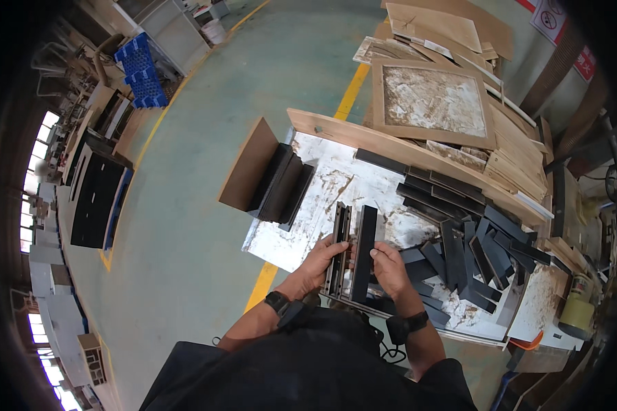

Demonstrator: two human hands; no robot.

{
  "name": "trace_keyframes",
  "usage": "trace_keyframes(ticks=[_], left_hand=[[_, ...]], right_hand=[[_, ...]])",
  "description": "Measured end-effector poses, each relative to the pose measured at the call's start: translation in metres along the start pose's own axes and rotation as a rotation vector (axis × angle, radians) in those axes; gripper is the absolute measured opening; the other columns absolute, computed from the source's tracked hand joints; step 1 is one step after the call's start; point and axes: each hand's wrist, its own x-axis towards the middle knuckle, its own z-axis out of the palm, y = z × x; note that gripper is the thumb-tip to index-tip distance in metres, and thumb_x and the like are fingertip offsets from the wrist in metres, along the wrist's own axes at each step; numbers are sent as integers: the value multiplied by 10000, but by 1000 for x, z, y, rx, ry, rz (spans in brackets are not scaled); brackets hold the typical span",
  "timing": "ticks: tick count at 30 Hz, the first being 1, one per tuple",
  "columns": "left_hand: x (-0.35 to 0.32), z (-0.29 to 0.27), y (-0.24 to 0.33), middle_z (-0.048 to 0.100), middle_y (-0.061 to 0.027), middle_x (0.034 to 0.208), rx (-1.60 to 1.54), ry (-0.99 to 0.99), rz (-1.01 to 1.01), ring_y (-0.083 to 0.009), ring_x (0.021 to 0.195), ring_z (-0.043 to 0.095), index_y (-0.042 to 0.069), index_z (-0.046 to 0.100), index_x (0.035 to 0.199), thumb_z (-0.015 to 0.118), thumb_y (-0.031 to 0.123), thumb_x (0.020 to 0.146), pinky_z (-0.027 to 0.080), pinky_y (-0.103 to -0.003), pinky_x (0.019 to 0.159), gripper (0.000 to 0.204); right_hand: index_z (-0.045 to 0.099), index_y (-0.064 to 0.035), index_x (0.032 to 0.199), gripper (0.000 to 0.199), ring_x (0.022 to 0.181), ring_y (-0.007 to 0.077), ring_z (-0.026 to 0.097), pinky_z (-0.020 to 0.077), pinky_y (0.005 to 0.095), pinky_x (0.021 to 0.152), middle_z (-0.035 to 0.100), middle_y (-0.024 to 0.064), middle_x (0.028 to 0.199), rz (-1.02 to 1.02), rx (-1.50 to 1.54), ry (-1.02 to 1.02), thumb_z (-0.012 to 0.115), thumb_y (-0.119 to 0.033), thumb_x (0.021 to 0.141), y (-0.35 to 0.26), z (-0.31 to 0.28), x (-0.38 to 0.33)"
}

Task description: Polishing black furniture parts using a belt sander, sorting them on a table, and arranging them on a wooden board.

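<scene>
My left hand [320, 262] is closed round a long dark strip with grooves and light edges [338, 243], thumb on top. Just right of it, my right hand [389, 268] grips a flat black board strip [365, 246] by its right side. Both strips stand side by side lengthwise away from me, over the near edge of a white, scuffed table [322, 164]. A narrow gap runs between them, with fingertips showing in it. To the right lies a jumbled heap of similar black strips [452, 253].
Dark boards [280, 181] stand stacked at the table's left, beside an upright brown panel [245, 164]. A long wooden board [418, 154] borders the far edge. Behind it lean scrap panels [432, 103]. A yellow-green container [577, 305] stands at the right.
</scene>
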Motion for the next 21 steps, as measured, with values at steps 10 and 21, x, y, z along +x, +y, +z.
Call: trace_keyframes(ticks=[10, 21], left_hand=[[-2, -27, 31, 694, -124, 1044, -16, 3, 12, -221, 903, 700, 6, 601, 1194, 603, 125, 995, 613, -365, 770, 232], [18, -58, 45, 686, -66, 1114, 13, -13, -105, -177, 1005, 674, 49, 596, 1237, 643, 170, 992, 569, -348, 887, 278]], right_hand=[[552, 74, 1265, 295, 1108, 275, 662, 538, 408, 991, 665, 175, 1201, -8, 47, -75, 460, -71, 1024, 5, 27, 25], [588, -25, 1311, 308, 914, 147, 647, 511, 293, 804, 697, 94, 1004, -424, -825, 368, 542, -98, 1016, 68, 61, 70]])
